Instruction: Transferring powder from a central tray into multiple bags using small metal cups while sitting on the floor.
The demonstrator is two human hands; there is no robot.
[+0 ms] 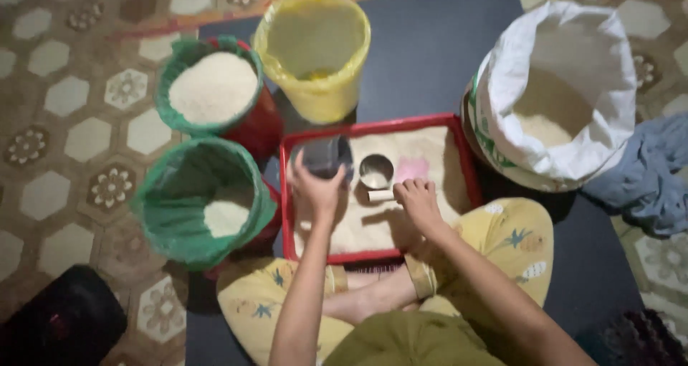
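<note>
Left hand (317, 188) grips dark cup (327, 156) over red tray (373, 127), at 11 o'clock from right hand (418, 197). Right hand closed on scoop (375, 172) handle, bowl on the rice. Risk: a tilted cup spills grain past the tray rim onto the mat (430, 43).

Both arms are bare to above the elbow, with no sleeves, watch or rings showing. The left hand (317, 188) and right hand (418, 200) wear nothing. Behind the hands, the trousers (516, 240) are pale yellow, printed with small blue-green leafy sprigs and white shapes. Nearer the body, the top (401, 341) is plain olive green.
</note>
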